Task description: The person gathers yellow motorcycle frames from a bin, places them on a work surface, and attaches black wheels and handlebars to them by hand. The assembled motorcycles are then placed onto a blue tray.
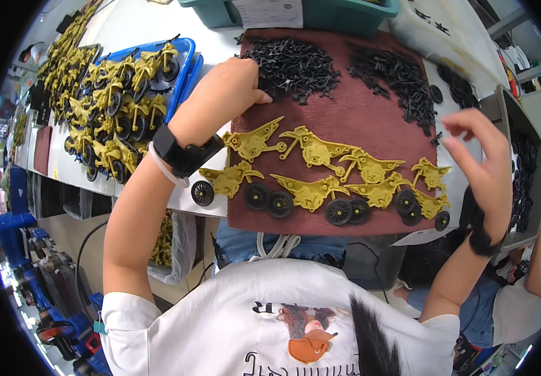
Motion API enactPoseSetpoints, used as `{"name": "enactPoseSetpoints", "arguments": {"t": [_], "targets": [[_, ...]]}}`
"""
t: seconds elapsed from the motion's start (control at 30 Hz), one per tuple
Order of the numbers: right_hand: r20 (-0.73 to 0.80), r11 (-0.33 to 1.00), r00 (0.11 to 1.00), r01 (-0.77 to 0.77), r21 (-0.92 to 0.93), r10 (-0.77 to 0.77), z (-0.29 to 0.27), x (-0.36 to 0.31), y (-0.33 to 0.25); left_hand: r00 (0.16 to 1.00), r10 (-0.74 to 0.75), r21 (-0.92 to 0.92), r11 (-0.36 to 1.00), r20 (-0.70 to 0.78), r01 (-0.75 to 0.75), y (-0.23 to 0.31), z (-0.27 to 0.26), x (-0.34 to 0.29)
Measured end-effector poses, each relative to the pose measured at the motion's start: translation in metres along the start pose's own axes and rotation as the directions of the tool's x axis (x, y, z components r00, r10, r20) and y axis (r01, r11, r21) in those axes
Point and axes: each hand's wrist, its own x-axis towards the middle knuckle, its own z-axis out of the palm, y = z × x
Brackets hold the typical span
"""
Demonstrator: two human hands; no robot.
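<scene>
My left hand (229,88) is at the left edge of a pile of small black plastic parts (298,67), fingers curled. Whatever they may hold is hidden. On the right, my right hand (487,156) is raised beside the mat, thumb and fingers apart, with nothing visible between them. A small black part (437,138) lies near its fingertips. Between my hands and body, several yellow toy motorcycle body halves (317,149) lie in two rows on the dark red mat (320,116). Black spoked wheels (339,212) sit along the nearer row.
At the left, a blue tray (185,59) is heaped with yellow toy motorcycles (113,100) fitted with wheels. A second black heap (399,78) lies at the mat's far right. Behind stands a green bin (345,19). A grey crate (514,125) holds black wheels at the right.
</scene>
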Motion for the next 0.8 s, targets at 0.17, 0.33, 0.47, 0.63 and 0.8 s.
{"name": "enactPoseSetpoints", "arguments": {"t": [0.17,0.33,0.47,0.63,0.8], "targets": [[0.223,0.999,0.974,-0.035,0.022,0.029,0.02,0.05,0.029,0.996,0.07,-0.149,0.987,0.061,-0.06,-0.007,-0.009,0.002],[0.218,0.971,0.975,0.006,-0.239,0.048,0.068,0.082,0.043,0.973,0.124,-0.122,0.981,-0.194,-0.149,0.001,-0.029,-0.026],[0.139,0.94,0.989,0.003,-0.34,0.047,0.095,0.083,0.044,0.956,0.129,-0.217,0.958,-0.264,-0.189,0.026,-0.044,-0.079],[0.229,0.958,0.955,-0.128,-0.256,0.189,0.088,0.088,0.037,0.985,0.072,-0.454,0.88,-0.159,-0.137,0.048,-0.038,-0.139],[0.222,0.95,0.955,-0.131,-0.284,0.198,0.092,0.091,0.037,0.991,0.043,-0.671,0.732,-0.128,-0.118,0.043,-0.016,-0.164]]}}
